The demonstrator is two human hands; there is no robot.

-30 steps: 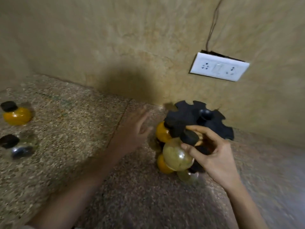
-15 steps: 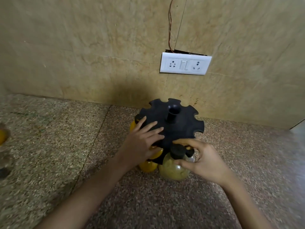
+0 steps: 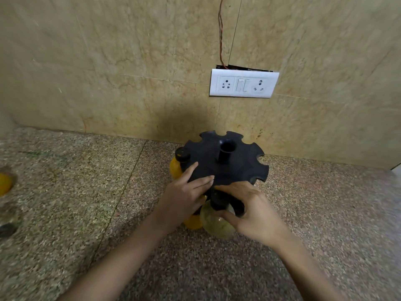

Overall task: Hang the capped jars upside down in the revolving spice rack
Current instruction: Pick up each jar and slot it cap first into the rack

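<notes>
The black revolving spice rack [image 3: 227, 168] stands on the speckled counter by the wall, its notched disc on top. An orange jar [image 3: 175, 168] with a black cap [image 3: 182, 154] hangs in a slot at the disc's left. My left hand [image 3: 186, 196] lies flat on the disc's near-left edge. My right hand [image 3: 249, 211] grips a round olive-yellow jar [image 3: 213, 220] by its black cap at the disc's near edge. Another orange jar [image 3: 193, 222] shows low between my hands.
A white socket plate [image 3: 243, 84] with a loose wire above it sits on the tiled wall. At the far left edge an orange jar [image 3: 4, 183] and a blurred dark-capped jar [image 3: 7, 230] rest on the counter [image 3: 86, 192].
The view swung right and settled on the rack. My left hand came to rest on the disc. My right hand brought the olive-yellow jar in to the disc's near edge.
</notes>
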